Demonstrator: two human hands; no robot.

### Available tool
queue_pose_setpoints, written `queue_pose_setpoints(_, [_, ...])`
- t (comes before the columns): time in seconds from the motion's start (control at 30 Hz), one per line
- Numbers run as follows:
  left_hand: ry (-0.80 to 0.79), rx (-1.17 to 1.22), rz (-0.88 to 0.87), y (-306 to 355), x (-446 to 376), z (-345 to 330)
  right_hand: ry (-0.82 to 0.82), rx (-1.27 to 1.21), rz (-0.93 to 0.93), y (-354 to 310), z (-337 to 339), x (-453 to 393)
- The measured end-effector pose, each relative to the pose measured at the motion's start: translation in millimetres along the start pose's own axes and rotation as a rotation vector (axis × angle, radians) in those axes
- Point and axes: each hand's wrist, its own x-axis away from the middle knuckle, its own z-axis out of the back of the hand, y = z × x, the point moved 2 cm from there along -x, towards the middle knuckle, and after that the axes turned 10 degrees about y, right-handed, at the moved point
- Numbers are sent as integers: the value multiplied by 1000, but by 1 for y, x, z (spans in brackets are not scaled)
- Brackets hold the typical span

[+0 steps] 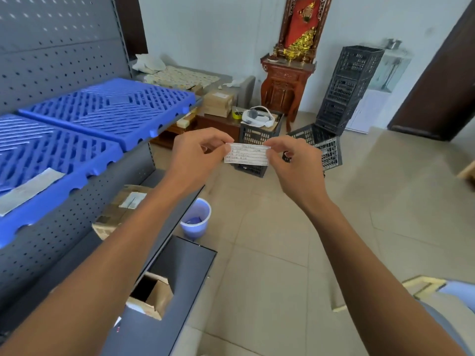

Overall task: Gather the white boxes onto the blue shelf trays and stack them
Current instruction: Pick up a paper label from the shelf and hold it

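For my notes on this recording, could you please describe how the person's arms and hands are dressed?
Both forearms are bare, with no sleeves in view. The left hand and the right hand wear no gloves, and no rings, watch or wristband show on the sides the camera sees.

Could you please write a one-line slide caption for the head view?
Both hands, left and right, pinch a small printed label beside bare blue shelf trays.

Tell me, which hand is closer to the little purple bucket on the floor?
Left. The left hand is up above the purple bucket; the right hand is farther over to the right.
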Motion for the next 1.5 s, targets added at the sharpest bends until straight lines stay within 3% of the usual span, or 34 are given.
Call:
queue_pose_setpoints(0.37, [56, -84, 62, -63, -80, -13, -27, -11, 33, 27, -88, -82])
queue_pose_setpoints(0.63, [190, -325, 82, -87, -115, 3, -116, -155, 167, 20, -157, -147])
queue_pose_setpoints(0.77, [312, -509, 69, -100, -129, 14, -224, -304, 254, 15, -197, -177])
queue_pose_setpoints(1.13, [608, -762, 329, -110, -142, 40, -616, -590, 469, -12, -299, -237])
queue_pose_setpoints(1.5, [730, -832, 530, -99, -122, 48, -745, -723, 587, -33, -322, -232])
